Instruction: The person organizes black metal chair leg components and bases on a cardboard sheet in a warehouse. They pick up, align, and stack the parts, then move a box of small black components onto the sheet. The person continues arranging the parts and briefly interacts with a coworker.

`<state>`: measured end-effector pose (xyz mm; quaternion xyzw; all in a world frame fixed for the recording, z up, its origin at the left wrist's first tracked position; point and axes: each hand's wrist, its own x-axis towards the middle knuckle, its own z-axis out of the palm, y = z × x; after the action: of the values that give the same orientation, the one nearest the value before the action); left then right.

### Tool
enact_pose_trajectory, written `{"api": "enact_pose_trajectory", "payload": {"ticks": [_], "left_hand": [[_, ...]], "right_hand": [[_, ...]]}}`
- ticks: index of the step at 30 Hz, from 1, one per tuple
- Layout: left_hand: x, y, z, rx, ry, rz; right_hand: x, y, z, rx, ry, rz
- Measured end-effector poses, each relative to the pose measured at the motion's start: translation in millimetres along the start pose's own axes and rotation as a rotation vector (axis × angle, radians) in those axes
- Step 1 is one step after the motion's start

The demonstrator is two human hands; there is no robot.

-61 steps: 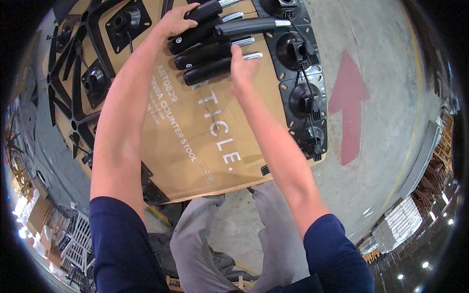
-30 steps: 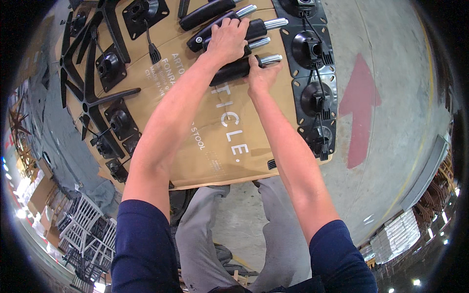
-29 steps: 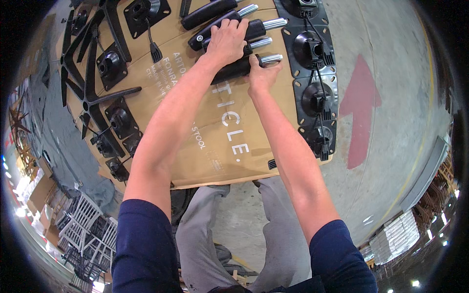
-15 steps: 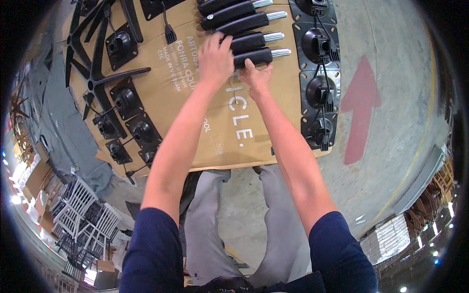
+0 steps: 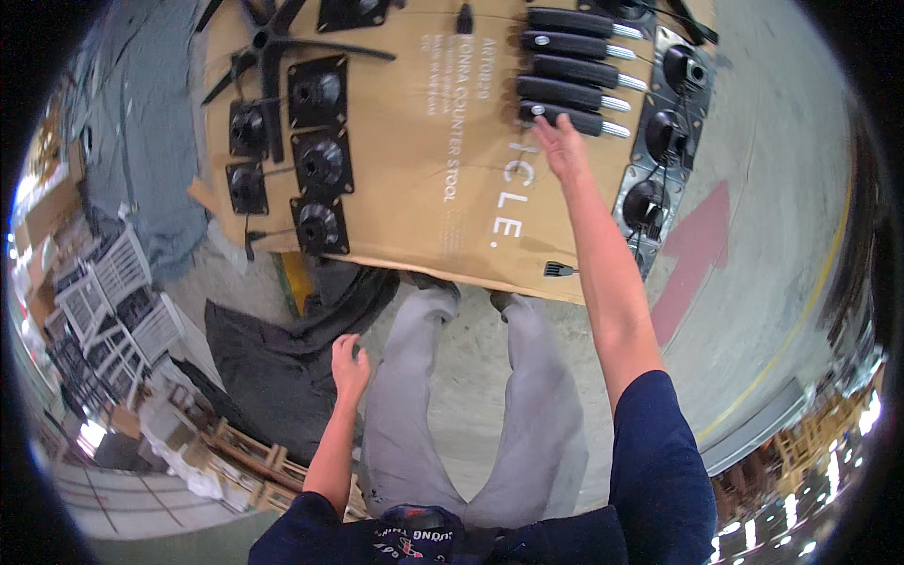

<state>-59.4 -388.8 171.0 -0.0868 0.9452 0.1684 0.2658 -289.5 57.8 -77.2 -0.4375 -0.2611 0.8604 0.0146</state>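
Several black gas lift cylinders point(image 5: 565, 92) with silver rods lie side by side on a brown cardboard sheet point(image 5: 395, 188). My right hand point(image 5: 562, 151) reaches to the nearest cylinder point(image 5: 588, 121), fingers stretched out and fingertips at its near side, not wrapped round it. My left hand point(image 5: 350, 370) hangs low beside my left leg, away from the cardboard. Its fingers are loosely bent and apart, with nothing visible in them.
Black seat plates point(image 5: 322, 162) with domed centres and levers line the left side; more plates point(image 5: 667, 137) line the right. A black star-shaped chair base point(image 5: 262, 40) lies at the far left. Dark cloth point(image 5: 282, 353) is on the floor; white slatted frames point(image 5: 122, 264) stand further left.
My left hand has left the cylinders and dropped down beside my leg. My right hand stays at the nearest cylinder, its fingers now stretched. The view has shifted, with cylinders further right.
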Motion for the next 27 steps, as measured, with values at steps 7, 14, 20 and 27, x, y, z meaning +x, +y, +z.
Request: {"api": "enact_pose_trajectory", "payload": {"ticks": [7, 14, 20, 27], "left_hand": [[-166.0, -158.7, -13.4, -0.436, -0.067, -0.594], [-254.5, -293.6, -72.9, -0.654, -0.192, -0.981], [-257.0, -401.9, -216.5, -1.314, 0.027, -0.93], [-247.0, -479.4, -316.8, -1.389, 0.008, -0.929]], "right_hand": [[-49.2, 24.9, 3.4, -0.464, 0.236, 0.11], [-248.3, 113.4, -31.8, -1.525, -0.16, 0.098], [-446.0, 205.4, 129.9, -2.117, -0.141, -0.18], [-532.2, 347.2, 301.8, -1.999, -0.277, -0.237]]}}
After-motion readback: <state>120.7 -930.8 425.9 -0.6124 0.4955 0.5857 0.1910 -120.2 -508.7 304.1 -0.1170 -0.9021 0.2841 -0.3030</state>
